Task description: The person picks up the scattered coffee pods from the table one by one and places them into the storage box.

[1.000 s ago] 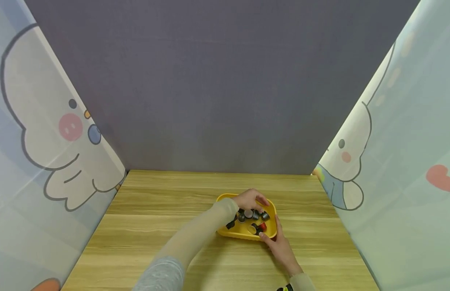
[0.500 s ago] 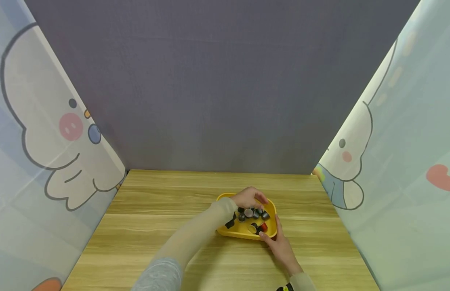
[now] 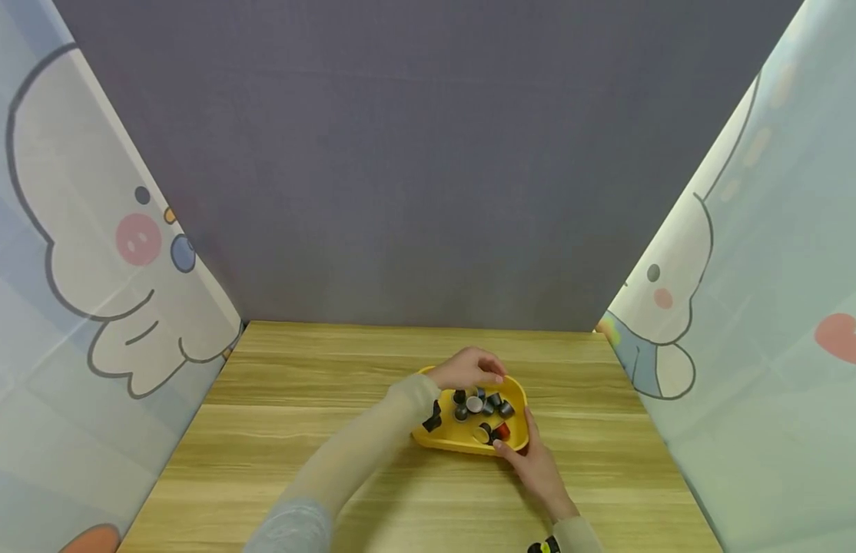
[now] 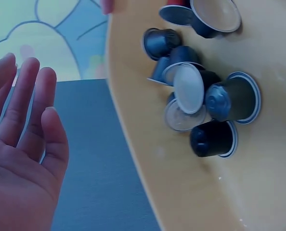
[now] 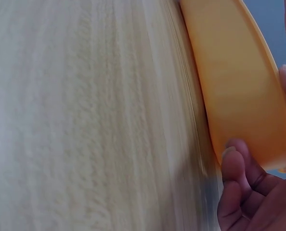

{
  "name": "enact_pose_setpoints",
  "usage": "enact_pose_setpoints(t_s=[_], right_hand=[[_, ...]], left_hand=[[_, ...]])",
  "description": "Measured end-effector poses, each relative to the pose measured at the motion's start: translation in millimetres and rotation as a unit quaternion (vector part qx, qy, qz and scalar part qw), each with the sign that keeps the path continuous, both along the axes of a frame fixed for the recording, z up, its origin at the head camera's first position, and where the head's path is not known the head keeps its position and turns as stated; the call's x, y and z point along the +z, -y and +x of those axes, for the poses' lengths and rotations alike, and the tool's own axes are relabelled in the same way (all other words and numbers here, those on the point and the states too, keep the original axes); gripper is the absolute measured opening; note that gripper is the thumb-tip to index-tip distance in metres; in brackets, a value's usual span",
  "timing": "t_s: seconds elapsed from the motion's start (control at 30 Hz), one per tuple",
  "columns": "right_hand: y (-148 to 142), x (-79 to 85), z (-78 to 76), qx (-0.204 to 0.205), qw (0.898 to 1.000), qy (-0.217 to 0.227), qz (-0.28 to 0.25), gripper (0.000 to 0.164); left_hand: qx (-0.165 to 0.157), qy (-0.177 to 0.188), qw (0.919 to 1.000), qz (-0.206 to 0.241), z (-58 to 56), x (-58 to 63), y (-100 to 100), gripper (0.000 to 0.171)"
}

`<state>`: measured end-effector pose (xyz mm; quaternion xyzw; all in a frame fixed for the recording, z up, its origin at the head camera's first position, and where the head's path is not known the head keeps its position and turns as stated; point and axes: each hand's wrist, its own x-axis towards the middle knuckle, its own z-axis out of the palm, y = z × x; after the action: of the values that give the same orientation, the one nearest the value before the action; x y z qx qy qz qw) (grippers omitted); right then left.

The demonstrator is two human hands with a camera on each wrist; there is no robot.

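Note:
A yellow tray holds several coffee capsules, mostly dark, with one red capsule near its front right corner. My left hand hovers over the far rim, and in the left wrist view its loosely bent fingers have nothing between them. Dark capsules lie clustered beside that hand, some showing pale lids. At the near right corner my right hand grips the tray, thumb at the rim. In the right wrist view its fingers curl against the tray's outer wall.
The tray stands on a wood-grain table. A grey panel rises behind the table's back edge, and cartoon-printed curtains flank both sides. My left forearm crosses the tray's left end.
My left hand has drawn back slightly from above the capsules, toward the far rim and left, uncovering more of them. The right hand keeps its grip on the tray.

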<state>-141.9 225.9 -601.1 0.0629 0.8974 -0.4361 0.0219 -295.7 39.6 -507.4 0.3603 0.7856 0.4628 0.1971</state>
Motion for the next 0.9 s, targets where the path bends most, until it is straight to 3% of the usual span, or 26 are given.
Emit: enact_pose_setpoints(t_s=[0.2, 0.5, 0.73, 0.9], right_hand=[[-2.6, -0.2, -1.3, -0.002, 1.000, -0.018, 0.009, 0.101], [-10.1, 4.5, -2.1, -0.019, 0.999, -0.038, 0.017, 0.085], [-23.0, 6.0, -1.3, -0.026, 0.997, -0.069, 0.034, 0.072], [-32.3, 8.5, -0.4, -0.035, 0.993, -0.098, 0.062, 0.069]], left_hand=[[0.003, -0.026, 0.9995, 0.016, 7.8, 10.8, 12.9, 0.028], [0.013, -0.052, 0.9968, 0.060, 26.0, 8.5, 45.4, 0.018], [0.074, -0.060, 0.9935, 0.062, 44.0, 3.5, 82.4, 0.015], [0.137, -0.076, 0.9853, 0.068, 54.2, -2.0, 114.8, 0.016]])
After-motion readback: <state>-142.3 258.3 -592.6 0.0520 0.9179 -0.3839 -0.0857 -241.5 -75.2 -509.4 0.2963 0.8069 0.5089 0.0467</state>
